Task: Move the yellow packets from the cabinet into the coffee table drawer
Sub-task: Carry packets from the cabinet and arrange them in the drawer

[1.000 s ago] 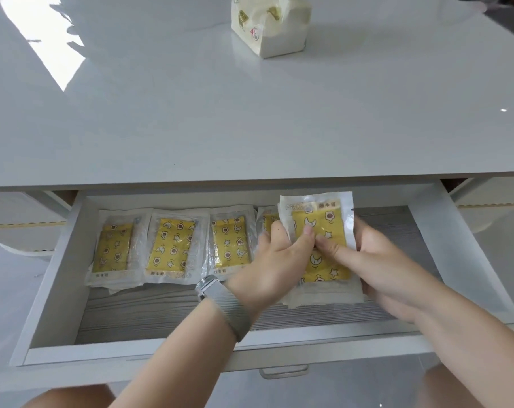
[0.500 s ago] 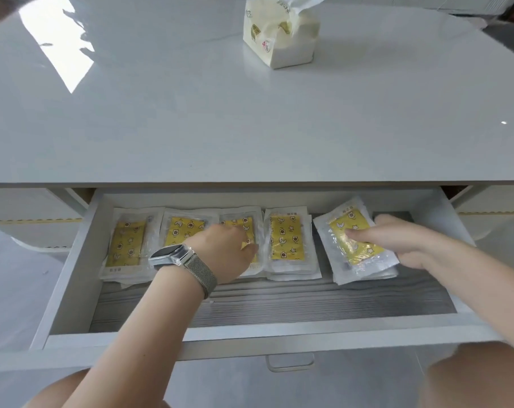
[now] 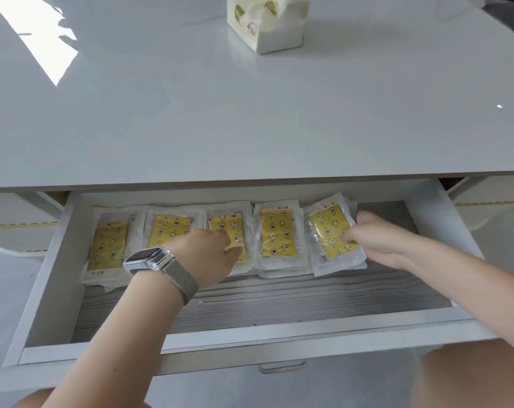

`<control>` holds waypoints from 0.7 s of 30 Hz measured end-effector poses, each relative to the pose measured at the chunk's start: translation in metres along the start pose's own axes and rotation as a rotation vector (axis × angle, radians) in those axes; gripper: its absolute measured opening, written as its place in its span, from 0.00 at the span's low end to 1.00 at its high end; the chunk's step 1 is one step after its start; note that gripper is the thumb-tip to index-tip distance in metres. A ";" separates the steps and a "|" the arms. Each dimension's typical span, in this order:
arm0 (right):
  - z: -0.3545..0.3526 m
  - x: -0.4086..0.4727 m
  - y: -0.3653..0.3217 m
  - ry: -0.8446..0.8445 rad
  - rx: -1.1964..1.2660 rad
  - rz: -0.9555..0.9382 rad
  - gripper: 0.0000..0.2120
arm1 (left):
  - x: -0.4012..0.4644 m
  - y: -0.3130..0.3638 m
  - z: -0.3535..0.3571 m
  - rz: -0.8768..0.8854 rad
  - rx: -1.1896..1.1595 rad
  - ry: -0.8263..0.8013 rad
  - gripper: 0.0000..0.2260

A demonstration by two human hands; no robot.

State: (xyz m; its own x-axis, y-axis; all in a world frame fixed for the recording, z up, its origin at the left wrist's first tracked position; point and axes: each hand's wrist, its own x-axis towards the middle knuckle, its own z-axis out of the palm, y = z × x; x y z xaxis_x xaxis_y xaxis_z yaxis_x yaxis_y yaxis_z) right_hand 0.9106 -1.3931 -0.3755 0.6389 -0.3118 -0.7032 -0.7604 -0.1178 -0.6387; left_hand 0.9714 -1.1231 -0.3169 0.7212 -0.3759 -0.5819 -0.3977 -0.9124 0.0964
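Open coffee table drawer [image 3: 48, 278] — five stacks of yellow packets in a row along its back.

Left hand [image 3: 208, 254], steel-mesh wristwatch [image 3: 149, 259] on the wrist, rests fingers-down on the third packet stack [image 3: 229, 223]; whether it grips cannot be told. Right hand [image 3: 376, 240] pinches the rightmost packet stack [image 3: 329, 231], thumb on top, fingers curled at its far edge — stack slightly tilted, just beside the fourth stack [image 3: 278, 234]. On the white tabletop [image 3: 250, 113] stands a tissue pack [image 3: 267, 22].

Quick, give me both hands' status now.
Left hand: fingers resting on the middle packet, open.
Right hand: gripping the rightmost packet.
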 end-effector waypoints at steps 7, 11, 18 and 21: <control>0.007 -0.003 0.002 0.037 -0.484 -0.161 0.41 | 0.002 -0.003 -0.003 -0.011 -0.009 -0.009 0.21; 0.010 -0.005 -0.002 0.112 -0.812 -0.083 0.34 | 0.002 -0.002 -0.001 -0.013 -0.004 -0.016 0.21; 0.005 -0.016 -0.007 0.230 -0.560 -0.177 0.47 | 0.003 -0.002 0.000 -0.016 -0.007 -0.013 0.21; 0.003 -0.014 -0.007 0.278 -0.424 -0.261 0.35 | 0.003 -0.002 0.001 -0.019 -0.001 -0.002 0.21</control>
State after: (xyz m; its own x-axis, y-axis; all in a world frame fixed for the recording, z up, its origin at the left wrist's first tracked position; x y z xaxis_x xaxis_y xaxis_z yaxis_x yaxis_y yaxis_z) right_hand 0.9077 -1.3853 -0.3622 0.8009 -0.4513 -0.3936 -0.5983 -0.5746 -0.5584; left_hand 0.9740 -1.1221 -0.3195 0.7272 -0.3582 -0.5856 -0.3834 -0.9195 0.0863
